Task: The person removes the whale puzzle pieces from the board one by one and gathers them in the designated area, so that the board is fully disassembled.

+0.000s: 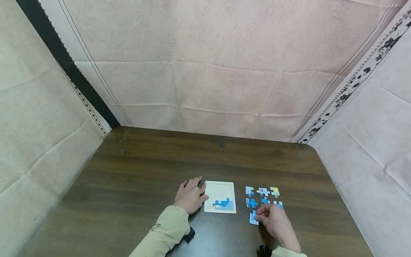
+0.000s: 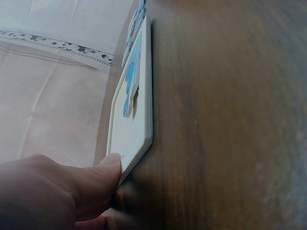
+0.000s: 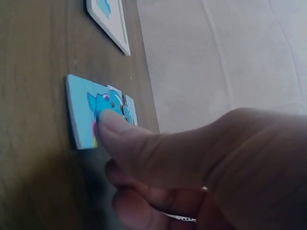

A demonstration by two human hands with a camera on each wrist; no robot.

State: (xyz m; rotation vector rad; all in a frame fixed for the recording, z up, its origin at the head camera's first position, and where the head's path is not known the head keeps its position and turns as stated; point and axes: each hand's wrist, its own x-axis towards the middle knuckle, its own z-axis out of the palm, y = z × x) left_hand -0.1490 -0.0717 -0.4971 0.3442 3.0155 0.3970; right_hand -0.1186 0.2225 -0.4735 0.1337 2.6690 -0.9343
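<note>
A white puzzle board (image 1: 221, 191) with a raised rim lies on the table, some joined blue pieces (image 1: 223, 205) near its bottom edge. My left hand (image 1: 190, 197) rests at its left side, fingers extended; the thumb (image 2: 103, 175) lies on the rim. To the right of the board, my right hand (image 1: 274, 220) pinches a light-blue jigsaw piece (image 1: 253, 218) at its right edge. The thumb (image 3: 115, 127) covers part of that piece's printed picture; its far side is hidden. Whether the piece is lifted, I cannot tell.
Several loose jigsaw pieces, among them a blue one (image 1: 252, 203) and a yellow one (image 1: 274, 191), lie in rows beyond the right hand, which partly hides some. The brown wooden table (image 1: 144, 171) ends at light patterned cloth (image 1: 199, 89) behind and at both sides.
</note>
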